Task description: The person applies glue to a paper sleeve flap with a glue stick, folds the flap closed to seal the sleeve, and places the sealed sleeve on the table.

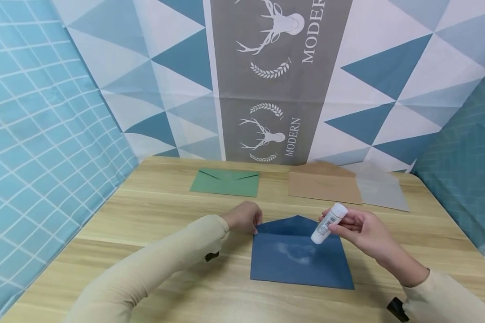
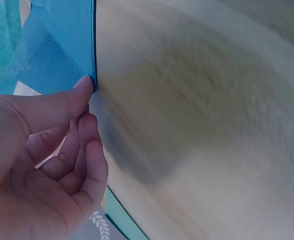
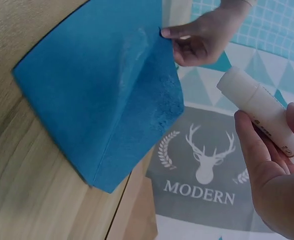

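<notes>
We find the blue envelope (image 1: pixel 301 256) lying on the table (image 1: pixel 178 211), between the left and right edges and nearer to us than the row along the far edge. Its flap stands open, the tip towards the far edge; a cloudy white smear marks the body just below the fold. The left hand (image 1: pixel 244 217) pinches the envelope's far left corner between thumb and finger. The right hand (image 1: pixel 361 229) grips a white tube (image 1: pixel 328 223) between thumb and fingers, tilted, over the right part of the envelope. Along the far edge we record a green envelope (image 1: pixel 226 183) towards the left corner and, towards the right corner, a brown envelope (image 1: pixel 325 183) overlapping a pale grey envelope (image 1: pixel 381 188). The head view shows a barcode on the tube; the right wrist view gives another side, with small dark print and a smooth white end, and shows the tube apart from the paper, which the head view alone leaves unsettled. The right wrist view also reveals rough, speckled marking on the flap, hardly legible from the head. The left wrist view alone shows closely the thumb tip on the corner and the remaining fingers folded beneath.
</notes>
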Demonstrator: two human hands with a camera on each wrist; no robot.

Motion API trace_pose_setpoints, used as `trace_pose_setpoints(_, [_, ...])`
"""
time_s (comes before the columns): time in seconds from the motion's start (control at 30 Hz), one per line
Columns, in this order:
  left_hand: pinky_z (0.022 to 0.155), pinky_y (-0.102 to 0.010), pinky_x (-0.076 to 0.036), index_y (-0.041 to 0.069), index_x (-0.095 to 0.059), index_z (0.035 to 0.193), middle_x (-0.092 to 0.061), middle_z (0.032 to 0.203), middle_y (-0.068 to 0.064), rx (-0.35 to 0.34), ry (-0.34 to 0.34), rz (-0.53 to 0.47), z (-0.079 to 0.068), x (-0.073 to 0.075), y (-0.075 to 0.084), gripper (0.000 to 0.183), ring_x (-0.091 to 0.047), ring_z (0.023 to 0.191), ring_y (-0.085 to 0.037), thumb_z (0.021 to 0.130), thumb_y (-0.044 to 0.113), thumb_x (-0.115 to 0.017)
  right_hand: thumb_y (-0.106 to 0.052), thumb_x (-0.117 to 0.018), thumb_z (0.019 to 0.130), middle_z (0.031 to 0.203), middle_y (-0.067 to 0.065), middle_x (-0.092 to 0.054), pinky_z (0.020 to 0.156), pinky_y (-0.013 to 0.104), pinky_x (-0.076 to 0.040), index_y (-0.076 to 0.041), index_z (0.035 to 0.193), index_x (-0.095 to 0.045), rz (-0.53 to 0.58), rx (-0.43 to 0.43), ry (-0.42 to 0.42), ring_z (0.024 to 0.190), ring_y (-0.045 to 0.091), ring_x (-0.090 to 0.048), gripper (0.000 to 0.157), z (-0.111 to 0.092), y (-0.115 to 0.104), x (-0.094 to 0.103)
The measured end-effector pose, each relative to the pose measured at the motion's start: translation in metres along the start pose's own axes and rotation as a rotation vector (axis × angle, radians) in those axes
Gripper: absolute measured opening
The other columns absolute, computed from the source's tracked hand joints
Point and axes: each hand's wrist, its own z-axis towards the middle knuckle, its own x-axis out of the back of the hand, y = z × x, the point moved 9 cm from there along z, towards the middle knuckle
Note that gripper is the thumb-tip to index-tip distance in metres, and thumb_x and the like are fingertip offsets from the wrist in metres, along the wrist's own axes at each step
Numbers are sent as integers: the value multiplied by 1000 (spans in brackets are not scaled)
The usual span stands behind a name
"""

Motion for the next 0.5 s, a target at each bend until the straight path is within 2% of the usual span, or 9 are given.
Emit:
trace_pose_setpoints(0.13, [74, -30, -50, 5, -65, 76, -65, 77, -4, 28, 29, 21, 0, 4, -6, 14, -52, 73, -14, 74, 2, -79, -19, -64, 91, 120, 16, -68, 81, 18, -56, 5, 126, -57, -30, -4, -6, 99, -3, -66, 43, 5, 0, -6])
trace_pose_setpoints(0.2, [74, -30, -50, 5, -66, 77, -65, 79, -4, 39, 40, 9, 0, 6, -11, 13, -53, 74, -14, 75, 3, -78, -20, -64, 92, 122, 24, -65, 81, 19, -56, 5, 126, -57, -40, -4, -12, 98, -4, -66, 43, 7, 0, -8])
trace_pose_setpoints(0.33, [73, -28, -49, 5, -65, 78, -64, 78, -3, 34, 48, -21, -1, 6, -17, 14, -53, 73, -13, 77, 9, -79, -18, -63, 92, 123, 26, -64, 82, 23, -57, 6, 125, -56, -33, 8, -37, 99, -4, -66, 41, 13, 0, -16])
trace_pose_setpoints(0.5, [68, -25, -43, 3, -64, 77, -55, 71, 1, -17, 56, -52, -2, 4, -17, 14, -48, 70, -11, 77, 6, -78, -14, -65, 91, 119, 23, -67, 81, 26, -58, 6, 122, -60, -81, 15, -49, 96, 1, -68, 37, 24, 4, -29])
